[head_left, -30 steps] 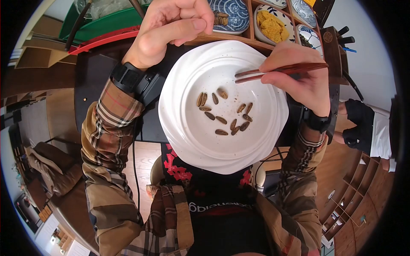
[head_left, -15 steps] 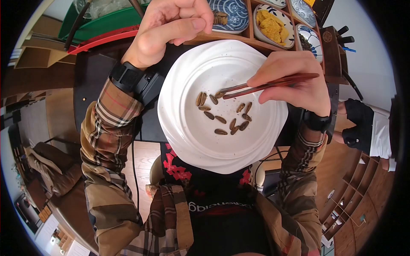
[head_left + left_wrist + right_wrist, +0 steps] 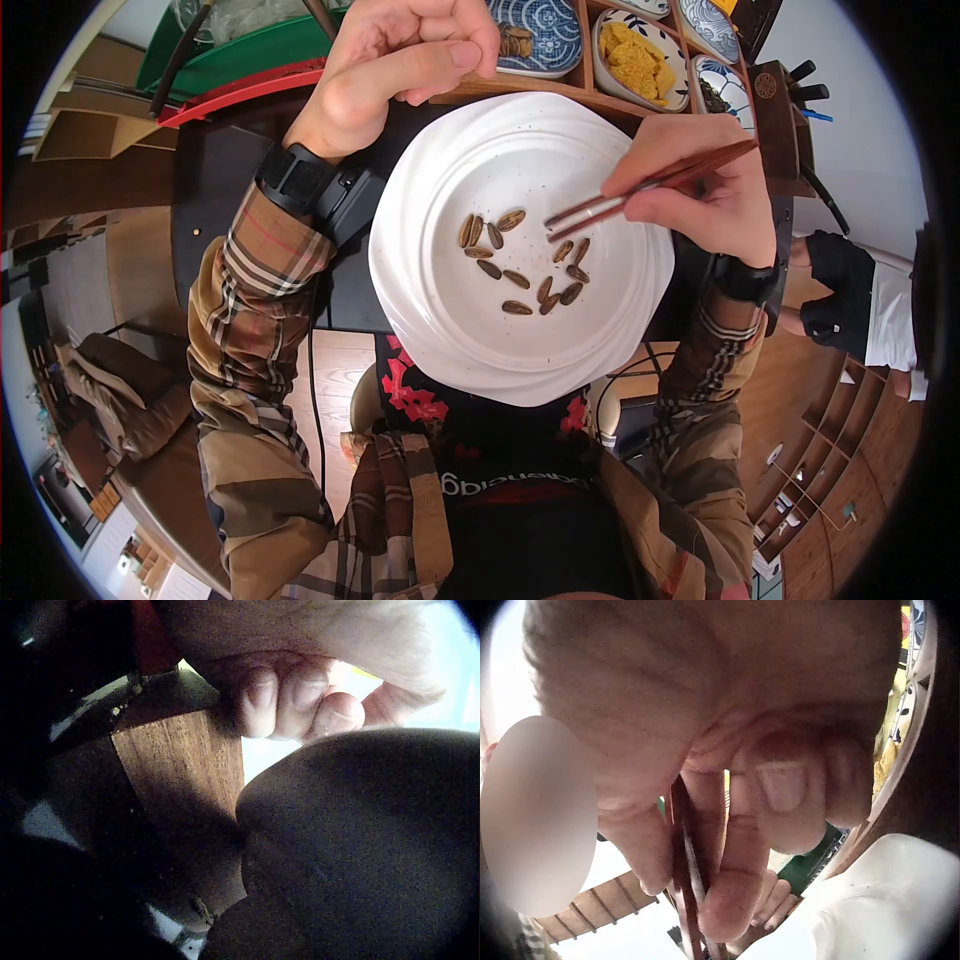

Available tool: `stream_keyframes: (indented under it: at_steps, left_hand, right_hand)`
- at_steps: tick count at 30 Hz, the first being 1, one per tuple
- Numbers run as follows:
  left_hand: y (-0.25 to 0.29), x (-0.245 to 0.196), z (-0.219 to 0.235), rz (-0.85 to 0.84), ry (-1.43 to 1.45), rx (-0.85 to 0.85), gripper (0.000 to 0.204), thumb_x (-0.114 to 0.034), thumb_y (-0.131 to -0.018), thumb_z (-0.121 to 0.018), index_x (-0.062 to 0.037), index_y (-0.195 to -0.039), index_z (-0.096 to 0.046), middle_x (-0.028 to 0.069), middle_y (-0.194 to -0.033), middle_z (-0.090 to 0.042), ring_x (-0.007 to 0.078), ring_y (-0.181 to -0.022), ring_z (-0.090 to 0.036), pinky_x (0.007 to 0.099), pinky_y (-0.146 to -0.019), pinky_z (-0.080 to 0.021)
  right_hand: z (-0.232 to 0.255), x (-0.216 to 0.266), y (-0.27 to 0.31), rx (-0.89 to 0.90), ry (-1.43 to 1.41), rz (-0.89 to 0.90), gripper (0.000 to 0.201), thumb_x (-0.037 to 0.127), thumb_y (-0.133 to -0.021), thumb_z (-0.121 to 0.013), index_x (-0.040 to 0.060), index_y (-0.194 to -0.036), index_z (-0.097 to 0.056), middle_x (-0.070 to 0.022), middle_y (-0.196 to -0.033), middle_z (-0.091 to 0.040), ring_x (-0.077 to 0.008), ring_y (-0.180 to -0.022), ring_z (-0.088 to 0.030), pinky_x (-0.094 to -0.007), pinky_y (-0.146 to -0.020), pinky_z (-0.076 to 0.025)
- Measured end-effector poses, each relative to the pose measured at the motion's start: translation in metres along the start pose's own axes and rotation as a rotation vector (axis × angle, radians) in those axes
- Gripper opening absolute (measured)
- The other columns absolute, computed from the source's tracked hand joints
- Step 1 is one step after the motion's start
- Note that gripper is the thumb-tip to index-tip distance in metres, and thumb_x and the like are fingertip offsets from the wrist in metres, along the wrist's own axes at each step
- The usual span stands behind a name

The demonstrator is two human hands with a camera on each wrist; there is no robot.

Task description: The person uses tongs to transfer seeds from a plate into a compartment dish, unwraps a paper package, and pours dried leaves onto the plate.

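In the head view my right hand [image 3: 700,185] grips a pair of dark red chopsticks [image 3: 655,188]. Their tips stand slightly apart over the white bowl [image 3: 410,330], with nothing between them. Several brown striped sunflower seeds [image 3: 516,280] lie scattered on the bowl's floor, one of them [image 3: 511,220] just left of the tips. Beyond the bowl's far left rim, my left hand [image 3: 405,65] stays raised, fingers loosely curled, nothing visible in it. The left wrist view shows its curled fingers [image 3: 292,694]; in the right wrist view the chopsticks [image 3: 684,862] run between thumb and fingers.
Behind the bowl, a divided wooden tray [image 3: 588,75] holds patterned dishes, among them a blue dish [image 3: 555,40] with brown pieces and one with yellow food [image 3: 640,65]. A green bin [image 3: 240,65] stands at the far left, a brown box [image 3: 775,120] at the right.
The chopsticks went left to a seed near the bowl's middle, then drew back up and right without it. That seed lies slightly farther left, beside its neighbours. My left hand has not moved.
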State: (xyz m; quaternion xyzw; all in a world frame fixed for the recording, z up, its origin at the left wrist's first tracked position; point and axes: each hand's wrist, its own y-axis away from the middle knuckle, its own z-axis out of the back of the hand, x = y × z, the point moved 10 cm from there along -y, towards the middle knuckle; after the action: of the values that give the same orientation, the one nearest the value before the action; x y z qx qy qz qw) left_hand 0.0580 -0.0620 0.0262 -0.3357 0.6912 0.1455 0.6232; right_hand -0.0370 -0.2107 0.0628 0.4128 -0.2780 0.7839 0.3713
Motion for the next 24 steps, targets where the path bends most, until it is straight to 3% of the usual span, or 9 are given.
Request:
stream_keyframes:
  at_steps: [2,9,14,24]
  left_hand:
    - [0.001,-0.001,-0.001,-0.01,0.01,0.005,0.014,-0.012,-0.093,-0.065,0.0012,-0.093,-0.063,-0.0003,-0.069,-0.06,0.0025,-0.056,-0.041,0.0203,-0.051,-0.025]
    - [0.001,-0.002,-0.002,-0.018,0.016,0.011,0.013,-0.012,-0.094,-0.064,0.0012,-0.093,-0.063,-0.0004,-0.07,-0.06,0.0025,-0.056,-0.041,0.0203,-0.051,-0.025]
    - [0.001,0.001,0.0,-0.007,-0.006,0.002,0.013,-0.011,-0.094,-0.064,0.001,-0.093,-0.063,-0.0006,-0.07,-0.06,0.0024,-0.056,-0.041,0.0203,-0.051,-0.024]
    - [0.001,0.001,0.0,0.0,-0.008,0.002,0.012,-0.012,-0.094,-0.064,0.0009,-0.093,-0.064,-0.0005,-0.07,-0.061,0.0024,-0.056,-0.042,0.0201,-0.051,-0.025]
  right_hand:
    - [-0.004,0.005,0.003,0.072,-0.041,0.071,0.011,0.002,-0.084,-0.08,0.0006,-0.094,-0.076,-0.0066,-0.086,-0.072,-0.0124,-0.075,-0.066,-0.0223,-0.065,-0.05]
    - [-0.012,0.004,0.003,0.132,-0.062,0.067,0.01,0.0,-0.083,-0.08,-0.0001,-0.093,-0.075,-0.0067,-0.085,-0.07,-0.0121,-0.077,-0.066,-0.0223,-0.063,-0.051]
    - [-0.016,0.0,0.004,0.163,-0.111,-0.032,0.013,-0.003,-0.082,-0.08,0.0002,-0.094,-0.076,-0.0068,-0.089,-0.068,-0.012,-0.077,-0.066,-0.0215,-0.064,-0.052]
    - [-0.004,0.001,0.002,0.035,0.089,-0.033,0.012,0.005,-0.083,-0.081,0.0017,-0.093,-0.075,-0.0045,-0.085,-0.071,-0.0114,-0.074,-0.063,-0.0235,-0.065,-0.047]
